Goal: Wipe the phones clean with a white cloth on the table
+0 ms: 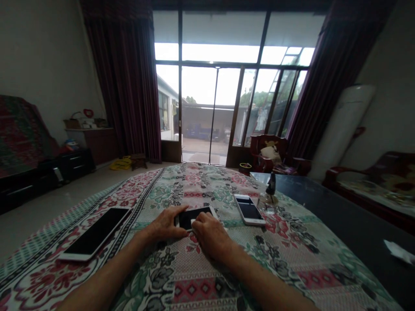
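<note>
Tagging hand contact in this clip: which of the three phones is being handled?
The middle phone: the left hand spans its left end and the right hand is over it. The left phone and right phone lie untouched.

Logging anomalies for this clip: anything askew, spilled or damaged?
No spill or damage visible near the left hand, right hand or the phone between them. Slightly odd: a crumpled white scrap lying loose on the dark surface at right.

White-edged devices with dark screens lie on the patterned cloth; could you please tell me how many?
3: the left device, left of both hands; the middle device, partly covered by the left hand and the right hand; the right device, right of both hands. More may be hidden.
</note>
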The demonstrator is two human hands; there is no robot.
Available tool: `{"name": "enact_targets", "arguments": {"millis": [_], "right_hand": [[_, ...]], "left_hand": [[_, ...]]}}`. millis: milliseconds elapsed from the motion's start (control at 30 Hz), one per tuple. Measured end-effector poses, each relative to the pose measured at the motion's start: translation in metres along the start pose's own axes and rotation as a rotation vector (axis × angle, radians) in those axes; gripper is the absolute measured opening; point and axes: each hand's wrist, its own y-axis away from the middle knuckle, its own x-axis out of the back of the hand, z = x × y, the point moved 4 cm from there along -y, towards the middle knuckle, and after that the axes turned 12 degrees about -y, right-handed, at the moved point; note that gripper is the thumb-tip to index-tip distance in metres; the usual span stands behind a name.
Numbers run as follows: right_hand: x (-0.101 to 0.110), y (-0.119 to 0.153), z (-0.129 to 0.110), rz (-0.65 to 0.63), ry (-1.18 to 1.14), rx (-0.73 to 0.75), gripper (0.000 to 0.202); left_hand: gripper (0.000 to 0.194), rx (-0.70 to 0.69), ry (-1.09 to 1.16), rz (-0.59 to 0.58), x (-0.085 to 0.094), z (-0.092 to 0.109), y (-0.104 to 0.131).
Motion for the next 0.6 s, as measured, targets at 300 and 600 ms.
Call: {"name": "enact_targets", "arguments": {"millis": [300, 600], "right_hand": [[0.016, 0.002, 0.020, -0.068, 0.006, -0.075, 0.022], [0.034, 0.009, 0.054, -0.074, -0.001, -0.209, 0.024]], "left_hand": [[0.090, 0.020, 0.123, -0.162, 0.007, -0.003, 0.003], [0.085, 0.079, 0.284, -0.173, 0.005, -0.008, 0.004]]}}
